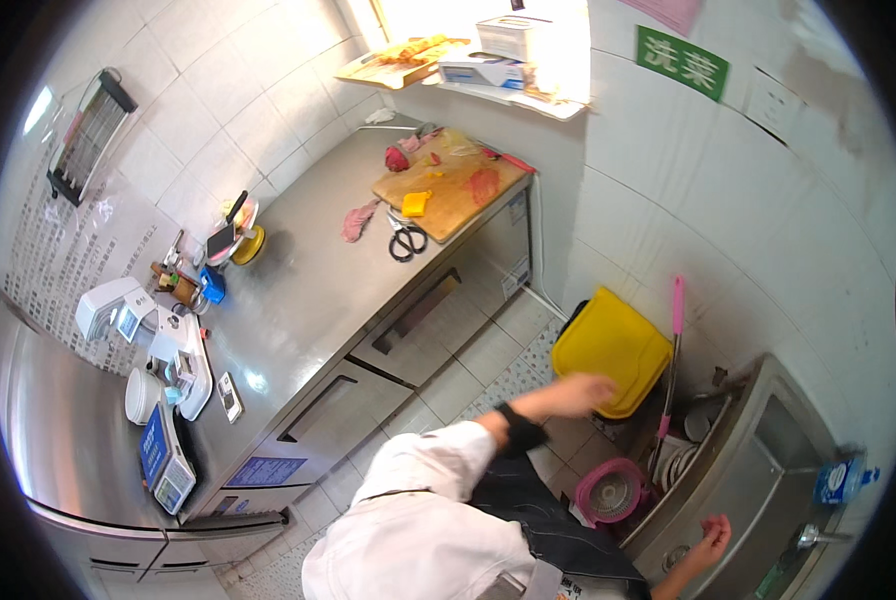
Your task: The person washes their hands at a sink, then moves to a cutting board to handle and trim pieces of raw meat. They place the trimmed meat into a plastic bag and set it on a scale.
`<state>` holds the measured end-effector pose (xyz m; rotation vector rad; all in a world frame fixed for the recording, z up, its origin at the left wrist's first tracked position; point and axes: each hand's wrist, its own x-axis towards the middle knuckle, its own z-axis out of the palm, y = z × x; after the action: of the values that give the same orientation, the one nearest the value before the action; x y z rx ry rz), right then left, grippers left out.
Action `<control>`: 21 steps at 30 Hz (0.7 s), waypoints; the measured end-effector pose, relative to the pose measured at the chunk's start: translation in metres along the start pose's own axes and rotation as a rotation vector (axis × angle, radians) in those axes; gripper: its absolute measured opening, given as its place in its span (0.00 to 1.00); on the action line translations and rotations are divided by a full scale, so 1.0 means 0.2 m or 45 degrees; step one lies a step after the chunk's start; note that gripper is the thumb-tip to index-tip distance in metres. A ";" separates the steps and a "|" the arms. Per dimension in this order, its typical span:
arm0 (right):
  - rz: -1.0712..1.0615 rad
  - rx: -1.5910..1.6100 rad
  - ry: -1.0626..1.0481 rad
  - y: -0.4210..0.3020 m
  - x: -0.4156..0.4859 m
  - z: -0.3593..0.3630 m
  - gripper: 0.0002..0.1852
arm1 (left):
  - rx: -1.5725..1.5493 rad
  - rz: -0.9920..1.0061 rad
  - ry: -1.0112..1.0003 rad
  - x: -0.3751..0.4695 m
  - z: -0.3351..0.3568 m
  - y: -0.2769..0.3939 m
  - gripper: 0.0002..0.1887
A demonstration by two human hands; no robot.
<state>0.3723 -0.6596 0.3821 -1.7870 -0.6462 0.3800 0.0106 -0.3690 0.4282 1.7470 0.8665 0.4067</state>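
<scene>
My left hand (pixel 587 394), blurred, hangs in front of the yellow lid (pixel 609 349) of a bin. A black band (pixel 521 430) circles the forearm below the white sleeve. Nothing shows in this hand, but the blur hides how its fingers lie. My right hand (pixel 712 538) is above the stainless steel sink (pixel 740 517), fingers loosely bent and holding nothing visible. Beyond it are the metal faucet (pixel 814 535) and a blue-labelled plastic bottle (pixel 842 480) on the sink's rim. A pink round basin-like item (pixel 609 491) sits low between my hands.
A pink-handled pole (pixel 677 307) leans by the bin. On the steel counter (pixel 290 292) lie a wooden cutting board (pixel 448 180), scissors (pixel 405 240), a pink cloth (pixel 358 221) and a phone (pixel 229 397). A scale (pixel 168 469) stands at its near end.
</scene>
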 end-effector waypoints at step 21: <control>-0.254 -0.145 -1.172 -1.38 -0.46 2.45 0.08 | 0.613 -0.954 1.222 -0.73 -2.63 -1.32 0.20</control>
<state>-0.0389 -0.2805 0.4874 -1.5737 -1.4919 1.0621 -0.5230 -0.0822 0.3890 1.4315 2.3584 0.5513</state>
